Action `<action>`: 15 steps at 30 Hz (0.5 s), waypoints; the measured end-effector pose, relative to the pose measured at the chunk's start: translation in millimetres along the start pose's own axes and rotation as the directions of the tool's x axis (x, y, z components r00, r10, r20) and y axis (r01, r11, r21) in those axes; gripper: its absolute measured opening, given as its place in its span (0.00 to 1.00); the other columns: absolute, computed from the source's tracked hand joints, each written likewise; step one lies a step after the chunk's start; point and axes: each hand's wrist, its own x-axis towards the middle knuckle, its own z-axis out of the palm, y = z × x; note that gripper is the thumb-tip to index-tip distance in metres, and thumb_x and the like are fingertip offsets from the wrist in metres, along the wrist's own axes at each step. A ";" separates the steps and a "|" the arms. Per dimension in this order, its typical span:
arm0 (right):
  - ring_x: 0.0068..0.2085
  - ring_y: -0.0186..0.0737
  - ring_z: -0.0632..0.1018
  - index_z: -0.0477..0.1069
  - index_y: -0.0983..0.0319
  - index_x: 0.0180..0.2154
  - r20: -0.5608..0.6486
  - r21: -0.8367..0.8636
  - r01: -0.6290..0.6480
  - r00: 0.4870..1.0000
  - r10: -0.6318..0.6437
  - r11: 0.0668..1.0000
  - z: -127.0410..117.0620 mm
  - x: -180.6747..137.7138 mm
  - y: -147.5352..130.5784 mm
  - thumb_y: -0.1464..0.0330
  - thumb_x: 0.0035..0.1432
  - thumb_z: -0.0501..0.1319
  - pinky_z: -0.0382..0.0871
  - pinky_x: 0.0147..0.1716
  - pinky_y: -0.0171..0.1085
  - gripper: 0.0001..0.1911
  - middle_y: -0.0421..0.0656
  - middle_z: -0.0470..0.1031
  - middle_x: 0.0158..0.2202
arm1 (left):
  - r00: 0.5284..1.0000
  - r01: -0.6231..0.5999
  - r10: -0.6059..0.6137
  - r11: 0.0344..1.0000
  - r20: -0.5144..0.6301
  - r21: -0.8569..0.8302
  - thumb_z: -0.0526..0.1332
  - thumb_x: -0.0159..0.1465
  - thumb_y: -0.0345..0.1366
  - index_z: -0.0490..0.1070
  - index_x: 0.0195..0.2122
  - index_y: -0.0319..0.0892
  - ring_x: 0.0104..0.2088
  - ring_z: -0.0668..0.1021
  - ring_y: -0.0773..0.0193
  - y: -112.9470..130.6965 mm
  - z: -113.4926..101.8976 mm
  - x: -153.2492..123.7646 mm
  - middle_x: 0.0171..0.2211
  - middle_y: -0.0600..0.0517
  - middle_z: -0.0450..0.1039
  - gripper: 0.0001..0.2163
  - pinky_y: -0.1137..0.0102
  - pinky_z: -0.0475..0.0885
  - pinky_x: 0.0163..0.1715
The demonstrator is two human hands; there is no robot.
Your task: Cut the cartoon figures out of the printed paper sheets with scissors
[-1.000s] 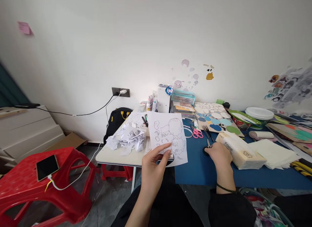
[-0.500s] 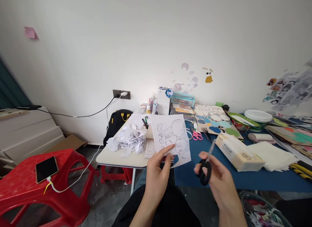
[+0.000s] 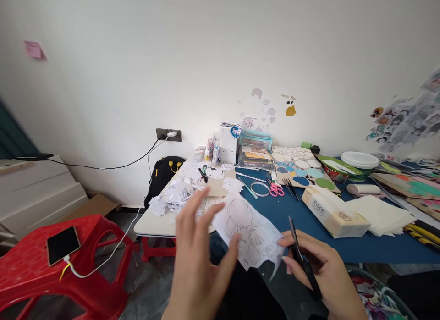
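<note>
We see the sheet in the air between the two hands, tilted, with line drawings on its face. The right hand is closed around the black scissors and, as it seems, also pinches the right edge of the sheet between its fingertips. The left hand has its fingers spread, thumb apart; it is near the sheet and in front of it, but we cannot tell if it touches.

About progress, we judge that cutting of this sheet is only partly done. Its lower edge already has a curved bite, and a thin strip hangs there. The drawn shapes that we can see on it remain joined in one piece, so most of their outlines are uncut. On the white desk there are cut-outs and a heap of scraps.

About edges, the lower part of the sheet reaches past the near side of the blue desk, so there is open air under it. The scissors point upward, just beside the sheet. A stretch of blue shows between the sheet and the tissue pack, which is the nearest bulky thing to the right hand. Pink scissors and tweezers lie farther back.
</note>
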 end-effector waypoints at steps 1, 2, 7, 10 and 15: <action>0.22 0.37 0.74 0.78 0.55 0.34 0.038 -0.050 0.038 0.999 -0.037 0.998 -1.3 -1.7 -2.9 0.69 0.52 0.66 0.71 0.22 0.34 0.06 0.46 0.75 0.38 | 0.993 -0.093 0.089 0.995 0.080 0.046 0.62 0.59 0.33 0.63 0.52 0.47 0.63 0.58 0.50 5.0 -2.1 1.9 0.62 0.45 0.55 0.19 0.52 0.56 0.60; 0.24 0.38 0.75 0.77 0.55 0.34 0.076 -0.092 0.073 0.995 -0.066 0.993 -1.8 -2.7 -5.9 0.70 0.52 0.65 0.71 0.23 0.34 0.06 0.45 0.75 0.36 | 0.967 -0.190 0.176 0.980 0.183 0.057 0.62 0.58 0.33 0.62 0.53 0.47 0.63 0.57 0.49 9.8 -1.6 3.6 0.61 0.45 0.57 0.21 0.51 0.52 0.61; 0.29 0.42 0.77 0.75 0.58 0.31 0.197 -0.179 0.156 0.973 -0.120 0.971 2.2 -2.6 -15.4 0.74 0.53 0.62 0.72 0.29 0.35 0.06 0.44 0.74 0.29 | 0.745 -0.214 0.235 0.971 0.624 -0.111 0.65 0.55 0.33 0.66 0.53 0.43 0.47 0.76 0.52 19.6 20.4 9.4 0.43 0.48 0.77 0.23 0.50 0.44 0.63; 0.26 0.40 0.74 0.74 0.58 0.31 0.151 -0.181 0.107 0.985 -0.080 0.978 1.5 -2.3 -12.9 0.73 0.53 0.62 0.71 0.25 0.34 0.04 0.45 0.74 0.34 | 0.668 0.014 0.117 0.985 0.735 -0.170 0.65 0.55 0.32 0.74 0.39 0.46 0.35 0.79 0.58 11.1 26.6 12.0 0.34 0.53 0.78 0.10 0.58 0.65 0.53; 0.23 0.34 0.71 0.74 0.58 0.34 -0.353 0.093 -0.009 0.935 0.041 0.996 -6.7 1.9 5.8 0.65 0.53 0.66 0.69 0.23 0.32 0.06 0.42 0.72 0.34 | 0.660 0.530 -0.122 0.775 0.742 -0.344 0.62 0.59 0.40 0.72 0.30 0.41 0.32 0.76 0.60 -14.5 18.0 13.7 0.29 0.51 0.76 0.08 0.71 0.68 0.30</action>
